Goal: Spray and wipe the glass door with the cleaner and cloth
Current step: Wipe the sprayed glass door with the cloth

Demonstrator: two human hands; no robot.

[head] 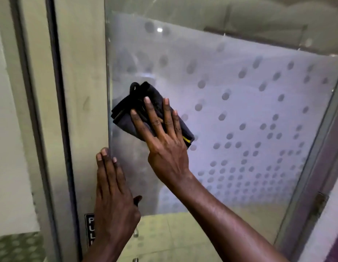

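The glass door (240, 110) fills the middle and right of the view, with a frosted film patterned in round dots. A folded dark cloth (126, 112) with a yellow stripe lies flat against the glass near the door's left edge. My right hand (164, 137) presses on the cloth with fingers spread. Lower down, my left hand (113, 195) rests flat at the door's left edge, fingers together and pointing up, holding nothing. No cleaner bottle is in view.
A pale frame (79, 91) with a dark seal strip (58, 110) stands left of the glass. A black sign (89, 229) with white letters sits under my left wrist. A metal frame (308, 167) and hinge (319, 203) run down the right side.
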